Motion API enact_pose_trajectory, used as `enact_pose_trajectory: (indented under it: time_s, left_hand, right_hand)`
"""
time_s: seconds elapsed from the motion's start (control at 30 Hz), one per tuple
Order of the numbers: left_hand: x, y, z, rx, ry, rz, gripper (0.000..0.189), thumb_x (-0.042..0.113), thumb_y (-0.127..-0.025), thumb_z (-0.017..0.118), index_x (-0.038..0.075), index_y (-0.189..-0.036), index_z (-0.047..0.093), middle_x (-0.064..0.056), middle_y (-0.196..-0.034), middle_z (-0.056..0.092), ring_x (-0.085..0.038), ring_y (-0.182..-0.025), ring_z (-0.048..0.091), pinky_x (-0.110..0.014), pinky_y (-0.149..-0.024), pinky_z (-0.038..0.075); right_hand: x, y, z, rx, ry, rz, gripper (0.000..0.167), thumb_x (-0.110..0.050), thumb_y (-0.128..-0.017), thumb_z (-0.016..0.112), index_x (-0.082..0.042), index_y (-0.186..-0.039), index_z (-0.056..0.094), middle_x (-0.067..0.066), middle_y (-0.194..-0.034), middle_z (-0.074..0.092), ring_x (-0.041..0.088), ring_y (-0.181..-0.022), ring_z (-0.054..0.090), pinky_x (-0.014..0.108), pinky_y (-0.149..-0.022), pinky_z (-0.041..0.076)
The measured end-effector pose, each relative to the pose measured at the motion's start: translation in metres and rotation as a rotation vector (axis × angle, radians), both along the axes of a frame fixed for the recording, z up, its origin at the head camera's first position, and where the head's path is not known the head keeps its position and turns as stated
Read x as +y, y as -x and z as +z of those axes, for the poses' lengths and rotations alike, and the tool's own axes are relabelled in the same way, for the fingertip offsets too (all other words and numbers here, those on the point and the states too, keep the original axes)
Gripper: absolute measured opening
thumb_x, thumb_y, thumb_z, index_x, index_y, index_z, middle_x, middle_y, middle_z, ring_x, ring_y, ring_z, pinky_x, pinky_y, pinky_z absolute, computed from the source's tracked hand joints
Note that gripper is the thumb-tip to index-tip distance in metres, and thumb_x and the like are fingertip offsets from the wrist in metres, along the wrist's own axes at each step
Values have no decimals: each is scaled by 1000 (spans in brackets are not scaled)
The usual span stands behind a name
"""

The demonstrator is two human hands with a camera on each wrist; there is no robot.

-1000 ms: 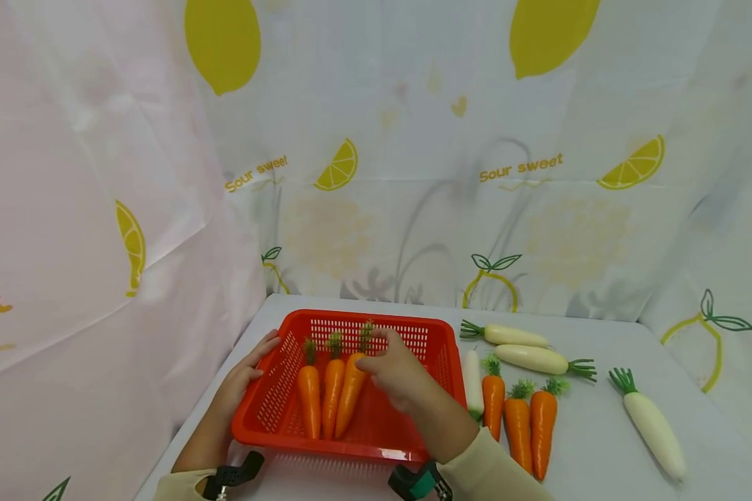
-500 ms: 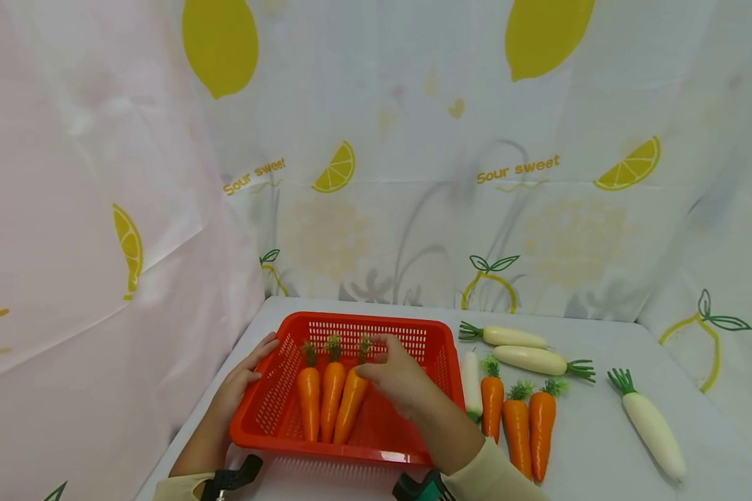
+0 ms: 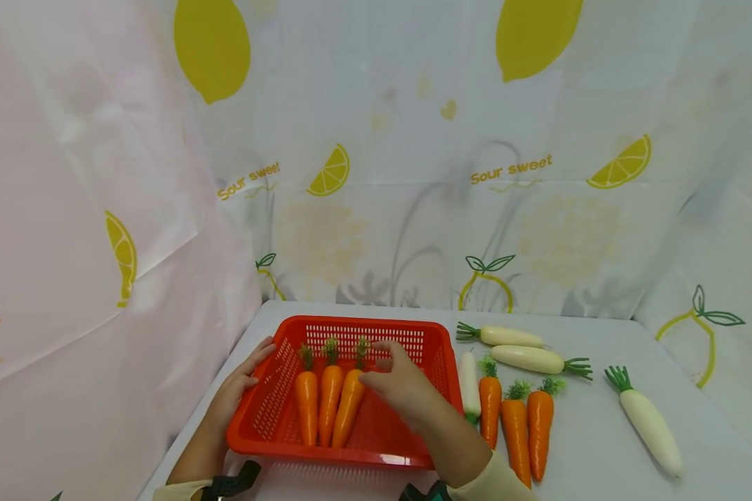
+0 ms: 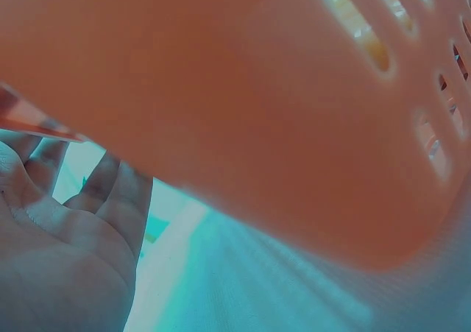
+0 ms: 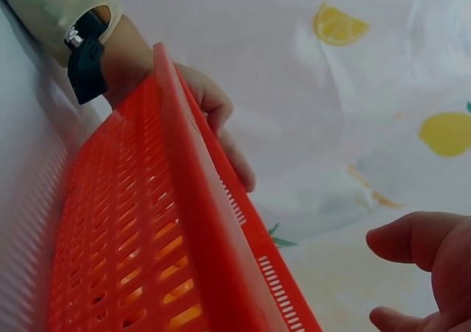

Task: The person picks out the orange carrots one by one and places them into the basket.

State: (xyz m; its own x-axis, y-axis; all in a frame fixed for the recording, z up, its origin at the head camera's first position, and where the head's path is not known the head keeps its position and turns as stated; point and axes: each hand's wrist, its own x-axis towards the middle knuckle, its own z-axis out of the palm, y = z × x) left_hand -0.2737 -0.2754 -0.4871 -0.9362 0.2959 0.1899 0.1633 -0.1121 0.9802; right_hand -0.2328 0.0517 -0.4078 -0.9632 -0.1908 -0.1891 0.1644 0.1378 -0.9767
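Note:
A red perforated plastic basket [image 3: 269,449] stands on the white table. Inside it, three orange carrots with green tops lie side by side: a left carrot [image 3: 307,407], a middle carrot [image 3: 330,403] and a right carrot [image 3: 349,409]. My left hand [image 3: 233,390] rests against the basket's left side, fingers at the rim; the left wrist view shows its fingers [image 4: 129,207] fairly straight beside the red wall. Over the basket's right half hovers my right hand [image 3: 406,386], thumb and forefinger spread beside the right carrot's top, nothing held between them.
Right of the basket lie a small white radish [image 3: 469,386] and three more carrots [image 3: 515,431]. Behind them are two white radishes [image 3: 529,358], and another radish [image 3: 652,431] lies far right. A lemon-print cloth [image 3: 413,209] hangs around the table [image 3: 592,445].
The right hand has drawn slightly away from the right carrot's top, its thumb and forefinger still spread. The head view has shifted a little. The left hand stays at the basket's side.

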Motion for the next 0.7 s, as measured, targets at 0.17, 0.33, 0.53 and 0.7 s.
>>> enact_pose_trajectory:
  time_s: [0.17, 0.33, 0.53, 0.7]
  left_hand:
    - [2, -1, 3, -22, 21, 31, 66, -2, -99, 28, 4, -165, 27, -3, -178, 9, -17, -160, 16, -21, -107, 48]
    - [5, -1, 5, -38, 19, 45, 67, -3, -98, 28, 4, -165, 27, 1, -177, 12, -38, -162, 0, -21, -106, 49]
    - [5, -2, 5, -53, 12, 50, 67, -3, -98, 27, 4, -165, 27, 0, -177, 11, -35, -162, 0, -20, -107, 48]
    - [5, -3, 4, -43, 23, 54, 67, -3, -98, 28, 4, -164, 28, 1, -177, 13, -25, -161, 10, -20, -106, 49]
  right_hand:
    - [5, -3, -1, 3, -25, -6, 73, -28, -92, 78, -18, -154, 40, 22, -154, 45, 37, -128, 57, 60, -107, 50]
    - [10, -7, -2, 14, -64, -22, 73, -29, -92, 77, -17, -154, 40, 21, -154, 47, 38, -128, 57, 62, -104, 50]
    - [17, -10, -3, 16, -123, -46, 73, -31, -92, 77, -19, -154, 40, 16, -151, 50, 35, -125, 59, 61, -101, 53]
    - [23, -13, -5, 37, -116, -35, 73, -31, -93, 76, -17, -155, 38, 16, -150, 51, 31, -124, 62, 58, -101, 54]
